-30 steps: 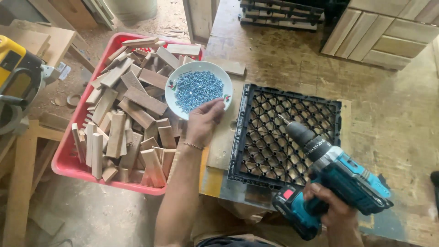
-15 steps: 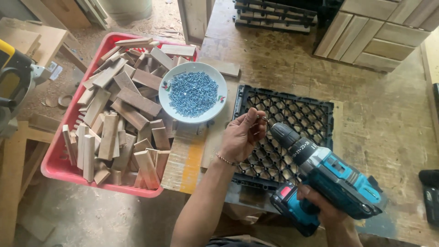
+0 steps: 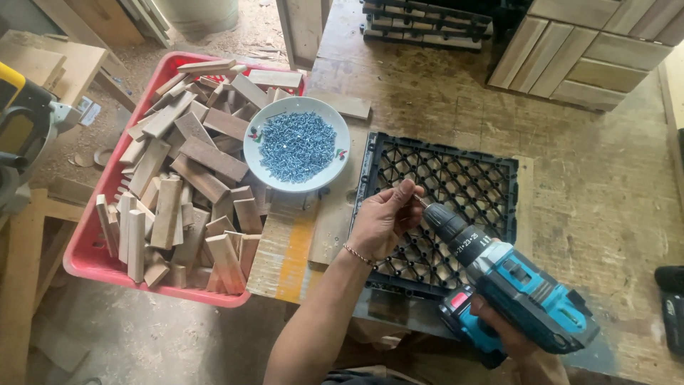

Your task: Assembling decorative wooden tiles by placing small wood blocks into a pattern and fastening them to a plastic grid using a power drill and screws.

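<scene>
Our right hand [image 3: 509,335] has its grip clenched around the handle of a blue and black cordless drill [image 3: 513,289], which lies at about 5 o'clock in the head view with its nose aimed toward 10 o'clock. Our left hand [image 3: 381,221] meets that nose: its fingertips [image 3: 407,191] are pinched together at the tip of the drill; whatever they pinch is too small for us to tell. Both hands work above a black plastic grid tile [image 3: 456,178] that lies flat on the wooden tabletop [image 3: 570,164]. At 10 o'clock from the left hand sits a white bowl [image 3: 297,145] heaped with blue-grey screws [image 3: 298,146], its edge resting on a red crate [image 3: 85,253] full of short wooden blocks [image 3: 171,192].
</scene>
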